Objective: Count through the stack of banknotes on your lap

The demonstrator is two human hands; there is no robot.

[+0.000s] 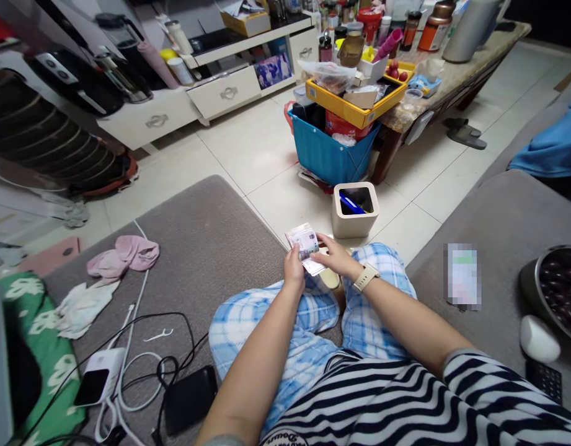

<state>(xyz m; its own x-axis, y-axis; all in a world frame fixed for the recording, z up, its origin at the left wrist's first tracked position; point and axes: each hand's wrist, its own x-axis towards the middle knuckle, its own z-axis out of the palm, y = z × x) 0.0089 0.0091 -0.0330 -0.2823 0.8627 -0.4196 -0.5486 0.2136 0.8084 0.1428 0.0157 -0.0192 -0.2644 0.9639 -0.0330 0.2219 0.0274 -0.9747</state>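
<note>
A small stack of banknotes [302, 240] is held in front of my knees, its notes slightly fanned at the upper edge. My left hand [293, 270] grips the stack from its lower left, thumb on top. From the right, my right hand [332, 255] has its thumb on the face of the notes and its fingers at their right edge. A pale watch [366, 277] sits on the right wrist. Just beyond the hands stands a beige bin [354, 226] with something blue inside. How many notes there are I cannot tell.
A blue basket [331, 152] and a yellow tray [354, 111] full of items stand by the cluttered table [401, 114]. Cables, a white power bank [101, 371] and a pink cloth [122, 257] lie on the sofa at left. A pot of dark fruit [536, 285] is at right.
</note>
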